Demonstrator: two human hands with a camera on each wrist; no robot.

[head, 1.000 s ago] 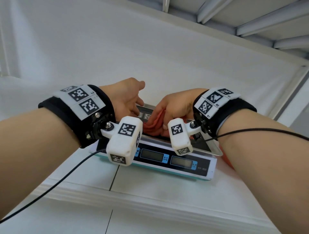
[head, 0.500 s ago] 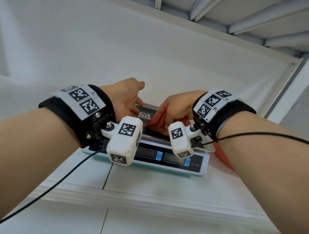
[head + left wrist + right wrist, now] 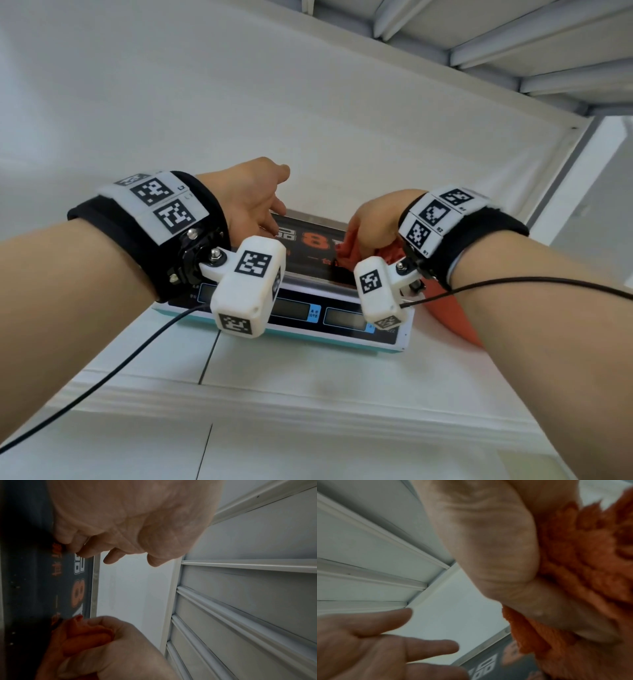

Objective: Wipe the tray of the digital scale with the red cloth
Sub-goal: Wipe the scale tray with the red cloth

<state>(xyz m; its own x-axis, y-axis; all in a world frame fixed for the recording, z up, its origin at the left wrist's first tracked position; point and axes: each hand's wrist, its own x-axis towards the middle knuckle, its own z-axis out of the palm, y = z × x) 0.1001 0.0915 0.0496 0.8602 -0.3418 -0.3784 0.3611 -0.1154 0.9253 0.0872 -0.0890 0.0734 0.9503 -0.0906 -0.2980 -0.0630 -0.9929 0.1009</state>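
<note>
From the head, the right hand (image 3: 373,222) bunches the red cloth (image 3: 352,251) on the right part of the tray (image 3: 308,240); the bare tray runs away to its left. The left hand (image 3: 253,202) rests at the tray's left end.

The left wrist shows loose fingers (image 3: 111,557) holding nothing.

The right wrist shows the thumb (image 3: 556,615) pressing into the cloth.

White tabletop (image 3: 308,387), seam lines at lower centre. White backdrop (image 3: 239,102) behind. Ribbed white panels (image 3: 513,44) upper right. Even light.
</note>
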